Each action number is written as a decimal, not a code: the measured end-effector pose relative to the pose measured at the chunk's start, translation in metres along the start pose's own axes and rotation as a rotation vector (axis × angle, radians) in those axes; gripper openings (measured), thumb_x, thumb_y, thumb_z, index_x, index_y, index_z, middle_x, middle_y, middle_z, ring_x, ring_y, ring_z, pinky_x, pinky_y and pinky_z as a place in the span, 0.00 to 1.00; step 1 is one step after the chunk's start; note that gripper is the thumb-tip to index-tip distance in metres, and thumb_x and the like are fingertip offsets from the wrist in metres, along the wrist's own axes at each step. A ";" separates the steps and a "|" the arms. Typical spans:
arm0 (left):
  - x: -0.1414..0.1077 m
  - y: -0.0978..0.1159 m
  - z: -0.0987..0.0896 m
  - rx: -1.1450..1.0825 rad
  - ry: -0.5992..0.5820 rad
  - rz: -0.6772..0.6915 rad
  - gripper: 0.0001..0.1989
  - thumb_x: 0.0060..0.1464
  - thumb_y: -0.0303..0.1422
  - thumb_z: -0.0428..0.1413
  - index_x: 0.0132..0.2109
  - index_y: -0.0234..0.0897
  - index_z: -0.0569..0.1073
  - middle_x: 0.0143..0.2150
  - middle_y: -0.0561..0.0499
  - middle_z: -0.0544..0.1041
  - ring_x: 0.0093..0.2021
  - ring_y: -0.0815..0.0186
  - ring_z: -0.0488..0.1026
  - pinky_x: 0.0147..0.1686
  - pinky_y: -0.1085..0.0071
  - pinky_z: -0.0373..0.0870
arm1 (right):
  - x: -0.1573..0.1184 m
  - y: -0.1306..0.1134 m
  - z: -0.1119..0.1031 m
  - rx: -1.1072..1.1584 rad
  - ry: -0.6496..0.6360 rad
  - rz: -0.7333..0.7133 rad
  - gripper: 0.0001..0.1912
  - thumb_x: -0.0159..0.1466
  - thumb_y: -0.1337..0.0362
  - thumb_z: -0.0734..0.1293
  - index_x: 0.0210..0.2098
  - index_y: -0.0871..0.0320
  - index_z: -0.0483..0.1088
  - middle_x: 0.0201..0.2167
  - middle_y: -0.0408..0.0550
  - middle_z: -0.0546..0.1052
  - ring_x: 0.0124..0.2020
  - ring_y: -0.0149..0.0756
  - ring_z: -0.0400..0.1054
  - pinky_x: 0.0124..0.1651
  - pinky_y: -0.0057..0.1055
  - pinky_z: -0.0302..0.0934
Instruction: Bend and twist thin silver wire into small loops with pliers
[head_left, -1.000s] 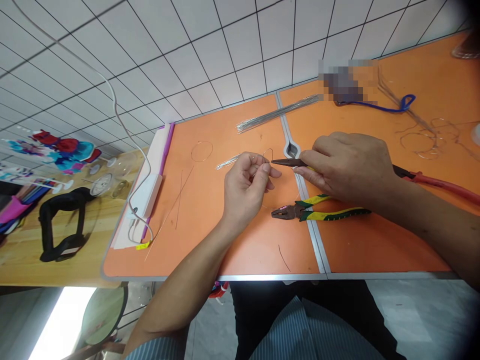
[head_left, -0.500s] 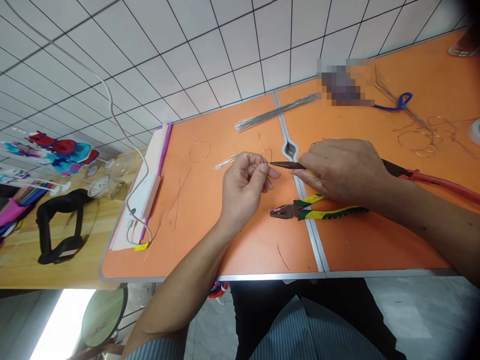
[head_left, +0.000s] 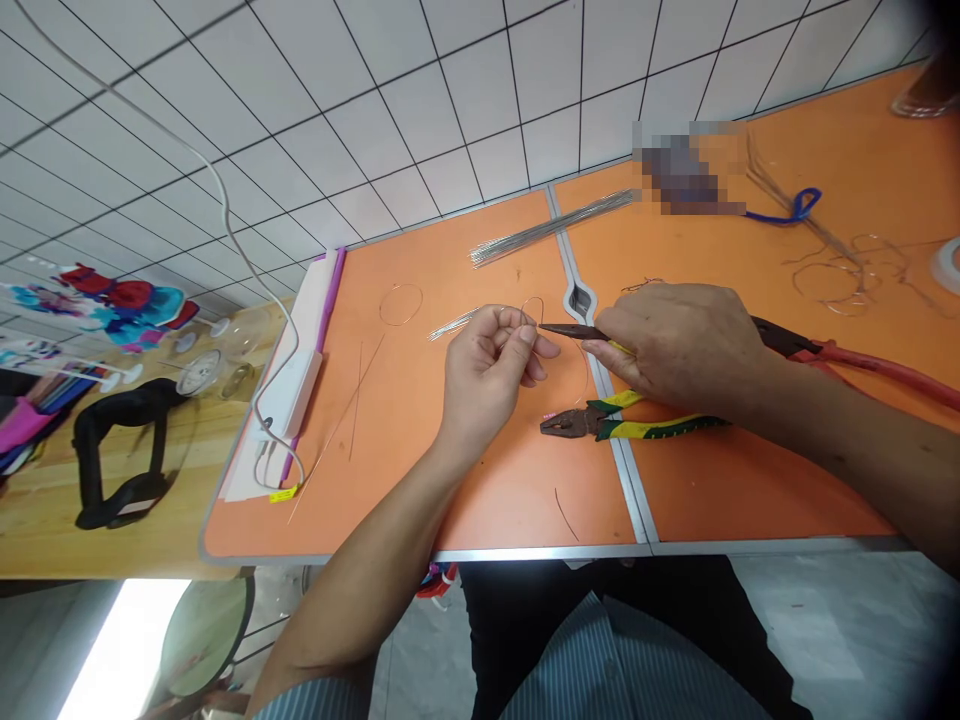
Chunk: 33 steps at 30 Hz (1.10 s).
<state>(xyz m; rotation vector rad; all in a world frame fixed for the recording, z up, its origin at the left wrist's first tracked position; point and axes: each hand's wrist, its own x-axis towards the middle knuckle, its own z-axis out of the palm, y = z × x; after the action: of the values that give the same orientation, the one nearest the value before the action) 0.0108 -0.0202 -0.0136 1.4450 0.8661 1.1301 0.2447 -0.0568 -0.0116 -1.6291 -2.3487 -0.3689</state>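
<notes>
My left hand [head_left: 495,365] pinches a thin wire [head_left: 534,300], whose small loop rises above the fingertips. My right hand [head_left: 675,335] is wrapped round needle-nose pliers [head_left: 570,330]; their dark pointed tip is at the wire by my left fingertips. Whether the tip grips the wire is too small to tell. Below my right hand, yellow-green pliers [head_left: 574,423] lie across the metal seam of the orange table [head_left: 480,510]. A short bundle of wires [head_left: 451,324] lies just left of my left hand. Red-handled pliers [head_left: 885,365] lie partly behind my right wrist.
A long bundle of metal wires [head_left: 551,228] lies near the tiled wall. On the left are a wire ring [head_left: 400,304], loose straight wires and a white power strip [head_left: 289,395] with its cable. Tangled wire [head_left: 832,280] and a blue loop [head_left: 805,205] lie at the right.
My right hand has shifted very slightly left and down, uncovering some dark wire behind it. My left hand and the wire loop are almost unchanged.
</notes>
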 end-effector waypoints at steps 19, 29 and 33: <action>0.015 -0.004 -0.013 -0.262 -0.067 -0.218 0.15 0.60 0.43 0.72 0.44 0.38 0.81 0.33 0.50 0.87 0.24 0.71 0.78 0.26 0.75 0.73 | 0.005 0.002 -0.014 0.525 -0.043 0.163 0.22 0.79 0.48 0.57 0.33 0.50 0.68 0.32 0.49 0.79 0.38 0.47 0.71 0.43 0.41 0.59; 0.017 -0.006 -0.010 -0.276 -0.070 -0.238 0.13 0.59 0.42 0.72 0.41 0.38 0.81 0.35 0.47 0.88 0.25 0.71 0.78 0.26 0.76 0.74 | 0.005 0.009 -0.028 0.856 -0.334 0.235 0.29 0.79 0.39 0.62 0.33 0.53 0.75 0.29 0.44 0.78 0.32 0.39 0.70 0.38 0.37 0.57; 0.017 -0.007 -0.010 -0.247 -0.052 -0.224 0.14 0.60 0.43 0.72 0.41 0.38 0.82 0.38 0.46 0.89 0.27 0.71 0.78 0.26 0.76 0.74 | 0.007 0.010 -0.029 0.924 -0.431 0.251 0.28 0.77 0.40 0.64 0.31 0.53 0.75 0.27 0.44 0.77 0.31 0.39 0.70 0.38 0.37 0.58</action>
<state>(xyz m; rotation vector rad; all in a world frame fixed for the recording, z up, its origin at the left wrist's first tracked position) 0.0065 -0.0006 -0.0172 1.1395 0.7998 0.9882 0.2531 -0.0574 0.0190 -1.5335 -1.9887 1.0505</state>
